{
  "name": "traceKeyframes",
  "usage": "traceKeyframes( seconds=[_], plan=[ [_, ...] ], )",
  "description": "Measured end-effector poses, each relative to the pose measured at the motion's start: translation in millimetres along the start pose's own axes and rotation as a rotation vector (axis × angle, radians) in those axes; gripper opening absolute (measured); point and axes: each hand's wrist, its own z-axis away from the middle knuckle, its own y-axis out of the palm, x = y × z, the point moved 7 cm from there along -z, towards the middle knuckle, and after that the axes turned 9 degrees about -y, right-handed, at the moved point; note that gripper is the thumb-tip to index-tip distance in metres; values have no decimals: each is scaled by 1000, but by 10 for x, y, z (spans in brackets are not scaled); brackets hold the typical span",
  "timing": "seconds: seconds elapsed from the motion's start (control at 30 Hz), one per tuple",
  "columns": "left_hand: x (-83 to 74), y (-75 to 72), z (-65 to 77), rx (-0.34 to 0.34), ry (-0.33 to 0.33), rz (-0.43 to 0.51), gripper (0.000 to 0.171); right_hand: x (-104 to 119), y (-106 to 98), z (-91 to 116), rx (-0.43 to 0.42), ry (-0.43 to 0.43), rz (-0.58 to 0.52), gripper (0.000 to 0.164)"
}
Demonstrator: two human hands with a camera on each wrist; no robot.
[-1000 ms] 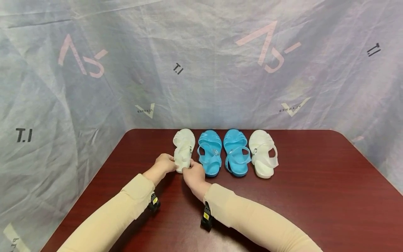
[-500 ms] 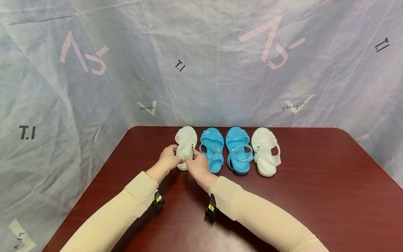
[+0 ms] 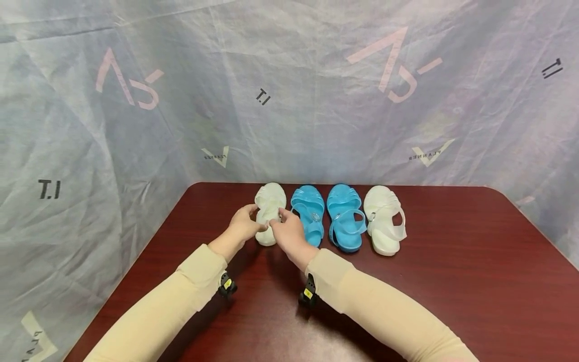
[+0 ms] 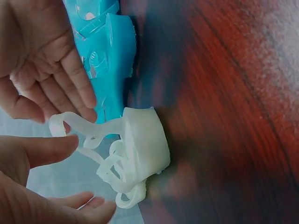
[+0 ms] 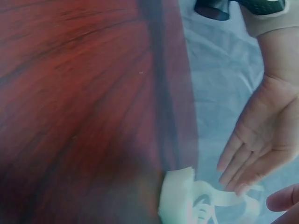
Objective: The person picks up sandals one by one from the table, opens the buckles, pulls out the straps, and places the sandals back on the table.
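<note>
A white jelly sandal lies at the left end of a row of sandals, toe away from me. My left hand is on its left side, thumb and fingers spread apart. On the other side my right hand has its fingers extended and partly covers a blue sandal. In the left wrist view the sandal's loose strap stands up between the two hands. Left thumb and right fingertips are close to that strap; whether they touch it I cannot tell. The right wrist view catches only the sandal's heel.
Another blue sandal and a second white sandal continue the row to the right. They sit near the back of a dark red wooden table. A printed grey cloth hangs behind and beside it.
Both hands have moved from the white sandal's heel, forward along its sides, and spread apart somewhat. The head view has shifted slightly; the other sandals stay in place.
</note>
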Motion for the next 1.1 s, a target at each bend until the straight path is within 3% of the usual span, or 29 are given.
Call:
traceKeyframes(
  seconds=[0.27, 0.57, 0.87, 1.1],
  plan=[
    [-39, -16, 42, -14, -5, 6, 74, 105, -28, -3, 3, -46, -17, 52],
    [-105, -65, 75, -82, 76, 36, 70, 209, -157, -60, -13, -108, -72, 57],
    [-201, -55, 63, -115, 164, 74, 66, 256, -293, -119, -40, -83, -62, 56],
    [-228, 33, 76, -68, 183, 139, 63, 214, -371, -127, -26, -49, -71, 54]
  ],
)
